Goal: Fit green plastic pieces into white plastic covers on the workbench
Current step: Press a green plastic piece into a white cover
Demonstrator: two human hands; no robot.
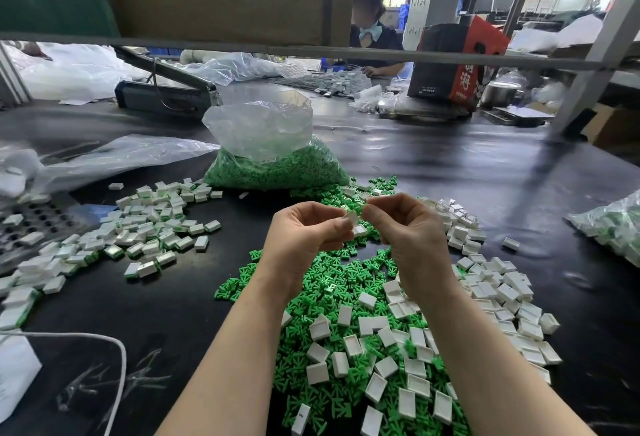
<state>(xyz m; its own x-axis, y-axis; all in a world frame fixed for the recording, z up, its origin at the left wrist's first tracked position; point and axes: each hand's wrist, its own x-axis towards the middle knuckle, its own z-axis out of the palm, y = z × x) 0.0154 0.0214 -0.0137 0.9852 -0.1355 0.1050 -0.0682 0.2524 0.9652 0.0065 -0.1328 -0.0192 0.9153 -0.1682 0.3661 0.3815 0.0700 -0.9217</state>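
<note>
Head view shows the left hand (304, 231) pinching a white cover (351, 218) between thumb and curled fingers, while the right hand (405, 224) pinches a small green piece (362, 207) at its fingertips, the two parts almost touching above the black workbench (485, 165). Beneath the forearms lies a heap of loose green pieces (332, 283) mixed with empty white covers (502, 293). Fitted covers (152, 227) lie scattered to the left, and a clear bag of green pieces (273, 158) stands behind the hands.

Red and black carton (460, 64), steel pot (498, 93), white cord (117, 359), another worker (372, 30)
</note>
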